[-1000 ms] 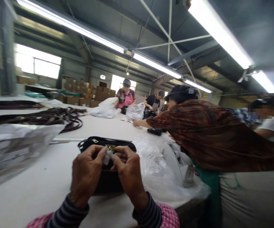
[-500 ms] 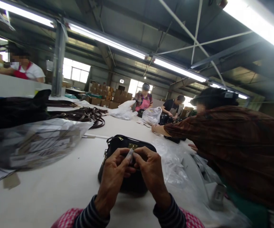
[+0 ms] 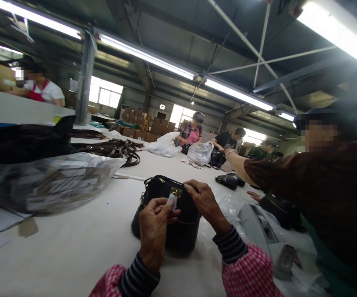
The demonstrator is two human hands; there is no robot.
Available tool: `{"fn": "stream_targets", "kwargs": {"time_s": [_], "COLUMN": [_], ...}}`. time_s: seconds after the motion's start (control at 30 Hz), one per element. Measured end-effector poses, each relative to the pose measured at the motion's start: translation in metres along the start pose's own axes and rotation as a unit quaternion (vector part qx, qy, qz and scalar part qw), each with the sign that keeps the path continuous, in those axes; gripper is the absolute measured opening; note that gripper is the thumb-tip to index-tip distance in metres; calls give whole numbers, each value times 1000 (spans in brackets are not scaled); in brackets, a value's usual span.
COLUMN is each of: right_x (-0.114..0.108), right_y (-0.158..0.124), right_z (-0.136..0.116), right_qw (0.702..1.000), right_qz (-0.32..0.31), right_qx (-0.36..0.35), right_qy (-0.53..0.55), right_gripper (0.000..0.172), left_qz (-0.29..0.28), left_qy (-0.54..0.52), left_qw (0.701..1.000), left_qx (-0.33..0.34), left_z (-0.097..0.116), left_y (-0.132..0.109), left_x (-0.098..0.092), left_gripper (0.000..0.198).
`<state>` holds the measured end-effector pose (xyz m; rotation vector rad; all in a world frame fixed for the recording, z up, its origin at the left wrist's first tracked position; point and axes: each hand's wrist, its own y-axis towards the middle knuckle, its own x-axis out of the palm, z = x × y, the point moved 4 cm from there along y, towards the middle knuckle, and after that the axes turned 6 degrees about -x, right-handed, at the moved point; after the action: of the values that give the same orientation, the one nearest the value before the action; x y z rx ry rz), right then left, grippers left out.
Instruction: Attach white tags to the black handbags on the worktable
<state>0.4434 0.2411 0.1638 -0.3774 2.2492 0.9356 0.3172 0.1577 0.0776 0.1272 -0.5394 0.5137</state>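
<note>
A black handbag [image 3: 183, 235] with a gold lock plate [image 3: 176, 192] and a zipped top stands on the white table in front of me. My left hand [image 3: 155, 222] pinches a small clear plastic packet [image 3: 172, 201] between thumb and fingers, held before the bag's front just below the plate. What lies inside the packet is too small to make out. At the bag's upper right edge, my right hand [image 3: 204, 202] grips the rim with bent fingers.
Dark straps [image 3: 113, 150] and a clear plastic bag of papers [image 3: 73, 181] lie to the left. On the right, a co-worker's sleeve [image 3: 289, 169] reaches across, above crumpled plastic film [image 3: 226, 206] and a grey container [image 3: 285, 260]. Other black bags [image 3: 229, 180] lie further back.
My right hand has left the packet and moved up and right to the bag's top edge. The packet stays in my left hand. The co-worker's arm has reached further forward.
</note>
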Motion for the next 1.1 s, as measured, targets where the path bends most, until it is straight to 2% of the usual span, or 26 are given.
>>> {"fn": "stream_targets", "kwargs": {"time_s": [0.23,0.33,0.4,0.5,0.63,0.73,0.87,1.03,1.1], "right_x": [6,8,9,10,10,10,7,7,5], "right_y": [-29,-37,-41,-42,-39,-38,-38,-36,-35], "right_z": [-35,-48,-55,-65,-66,-59,-54,-59,-67], "right_qw": [998,996,995,995,996,996,996,993,985], "right_qz": [46,65,64,58,57,52,41,17,28], "right_qx": [-35,-60,-71,-67,-38,-40,-63,-96,-141], "right_qy": [-6,-3,-10,-47,-63,-56,-48,-72,-93], "right_gripper": [22,25,24,24,25,26,25,18,25], "left_qz": [-2,-8,-7,-3,0,-13,-24,-15,-7], "left_qy": [-58,-49,-27,-1,11,14,24,15,-7], "left_qw": [997,995,996,999,1000,999,998,1000,1000], "left_qx": [-58,-89,-86,-46,-9,-37,-59,-23,-11], "left_z": [20,26,31,37,40,39,40,35,30], "left_y": [-23,-30,-32,-33,-30,-24,-18,-18,-20], "left_x": [-18,-26,-31,-36,-37,-32,-28,-33,-35], "left_gripper": [33,28,29,36,41,39,35,38,40]}}
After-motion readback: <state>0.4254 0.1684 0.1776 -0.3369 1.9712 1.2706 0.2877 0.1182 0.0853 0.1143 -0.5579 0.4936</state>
